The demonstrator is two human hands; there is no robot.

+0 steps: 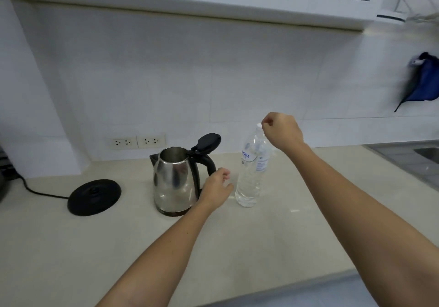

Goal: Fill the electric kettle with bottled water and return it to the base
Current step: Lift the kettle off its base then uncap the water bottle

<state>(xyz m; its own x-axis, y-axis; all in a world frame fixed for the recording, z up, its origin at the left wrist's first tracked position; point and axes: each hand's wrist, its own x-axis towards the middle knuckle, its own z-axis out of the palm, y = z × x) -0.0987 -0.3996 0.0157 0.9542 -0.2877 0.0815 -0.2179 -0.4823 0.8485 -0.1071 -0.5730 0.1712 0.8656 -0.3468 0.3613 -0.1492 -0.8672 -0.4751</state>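
Observation:
A steel electric kettle [174,181] with a black handle stands on the counter, off its base, its black lid [209,143] flipped open. Its round black base [94,197] lies to the left with a cord. A clear water bottle [253,171] stands upright to the right of the kettle. My left hand [217,188] hovers between the kettle's handle and the bottle, fingers apart, holding nothing. My right hand [281,130] is at the bottle's top, fingers pinched by the cap; whether it grips the cap is unclear.
The beige counter [71,247] runs to a front edge at lower right. Two wall sockets [139,141] sit behind the kettle. A steel sink [425,154] is at the far right. A blue cloth [422,81] hangs on the right wall. A dark object [3,176] sits at the left edge.

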